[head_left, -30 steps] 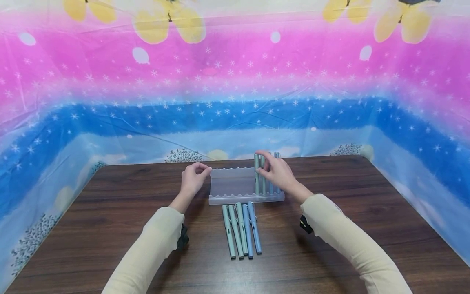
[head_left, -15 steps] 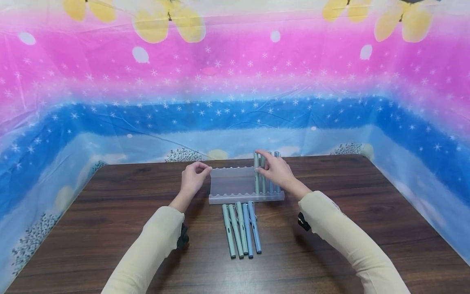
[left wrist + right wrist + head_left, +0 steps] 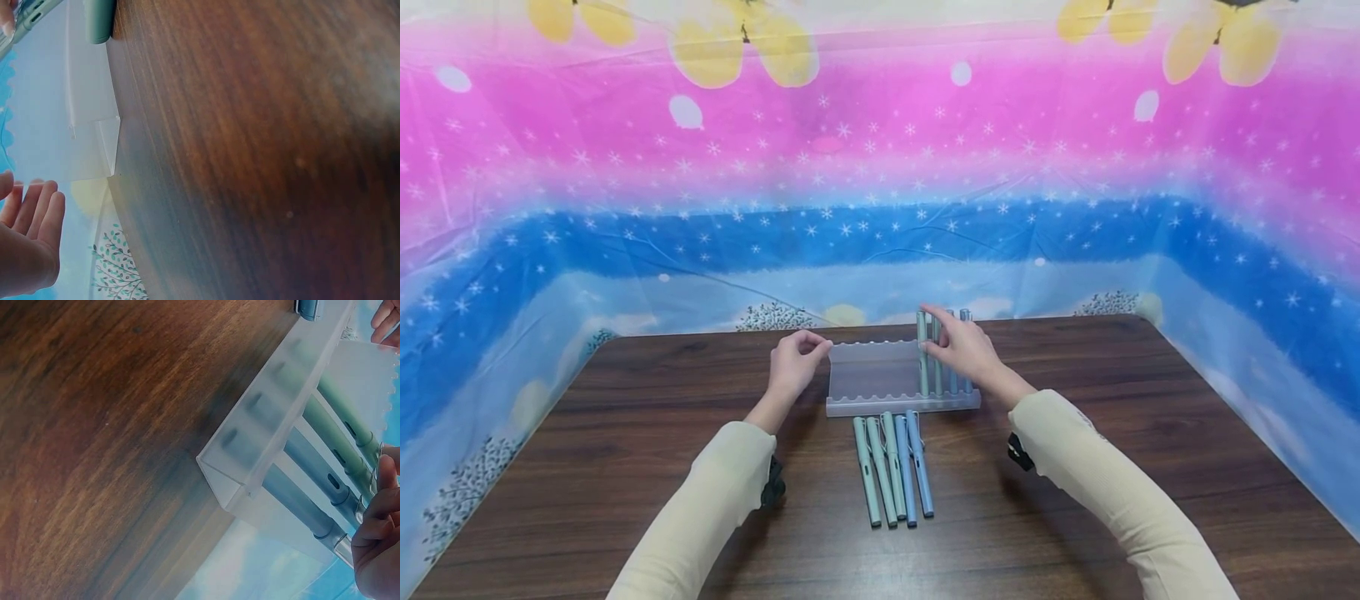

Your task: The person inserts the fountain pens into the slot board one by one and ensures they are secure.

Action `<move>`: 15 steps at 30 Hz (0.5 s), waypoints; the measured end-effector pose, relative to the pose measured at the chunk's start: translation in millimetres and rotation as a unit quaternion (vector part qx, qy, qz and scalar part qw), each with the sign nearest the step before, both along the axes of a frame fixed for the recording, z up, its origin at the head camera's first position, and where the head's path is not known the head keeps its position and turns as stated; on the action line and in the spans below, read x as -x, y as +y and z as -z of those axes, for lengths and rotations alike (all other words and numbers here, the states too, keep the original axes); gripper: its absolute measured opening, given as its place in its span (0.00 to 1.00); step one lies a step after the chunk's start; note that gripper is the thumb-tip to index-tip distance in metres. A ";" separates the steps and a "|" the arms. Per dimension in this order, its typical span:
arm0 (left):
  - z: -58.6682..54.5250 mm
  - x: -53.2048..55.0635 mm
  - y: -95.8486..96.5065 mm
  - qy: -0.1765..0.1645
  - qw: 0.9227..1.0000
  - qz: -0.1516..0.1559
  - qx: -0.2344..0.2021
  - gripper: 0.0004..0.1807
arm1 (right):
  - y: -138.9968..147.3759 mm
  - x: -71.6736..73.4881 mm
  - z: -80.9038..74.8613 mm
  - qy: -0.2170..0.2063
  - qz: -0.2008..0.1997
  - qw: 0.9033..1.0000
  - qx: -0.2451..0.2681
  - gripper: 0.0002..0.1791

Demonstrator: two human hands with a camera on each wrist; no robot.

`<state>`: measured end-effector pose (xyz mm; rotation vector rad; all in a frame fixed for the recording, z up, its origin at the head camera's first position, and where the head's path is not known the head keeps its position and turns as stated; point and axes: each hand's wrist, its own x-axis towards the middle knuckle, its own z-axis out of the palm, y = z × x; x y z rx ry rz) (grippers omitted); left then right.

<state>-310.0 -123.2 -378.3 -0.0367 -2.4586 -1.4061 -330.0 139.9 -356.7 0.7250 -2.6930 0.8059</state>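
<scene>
A clear plastic pen rack (image 3: 874, 371) with scalloped edges stands on the table. My left hand (image 3: 790, 367) pinches its upper left corner between thumb and index finger. At the right part of the rack, my right hand (image 3: 968, 348) holds the upper part of the leftmost standing green pen (image 3: 922, 379), thumb at its side and index finger near its top. Another green pen (image 3: 328, 440) and two blue pens (image 3: 312, 465) lean in neighbouring slots, their caps partly behind that hand. Several green and blue pens (image 3: 867, 471) lie side by side in front of the rack.
Dark wood tabletop (image 3: 625, 450) extends around the rack. A patterned cloth backdrop (image 3: 880, 242) encloses the back and sides. Black wrist devices (image 3: 772, 483) hang under both sleeves.
My right forearm has shifted slightly left, and the leftmost green pen's top has edged left and up a little. My left hand and the loose pens stay put.
</scene>
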 end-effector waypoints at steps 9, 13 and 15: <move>-0.2 0.0 -0.2 0.002 1.000 0.003 -0.002 0.10 | 2.3 -9.7 5.0 0.060 -0.012 0.998 0.034 0.26; -0.2 -0.3 -0.1 0.000 1.000 0.003 -0.002 0.10 | 2.0 -17.2 9.1 0.067 -0.027 0.996 0.045 0.23; -0.1 -0.4 -0.1 -0.001 1.000 0.002 -0.002 0.10 | 2.0 -21.1 11.6 0.066 -0.038 0.996 0.046 0.22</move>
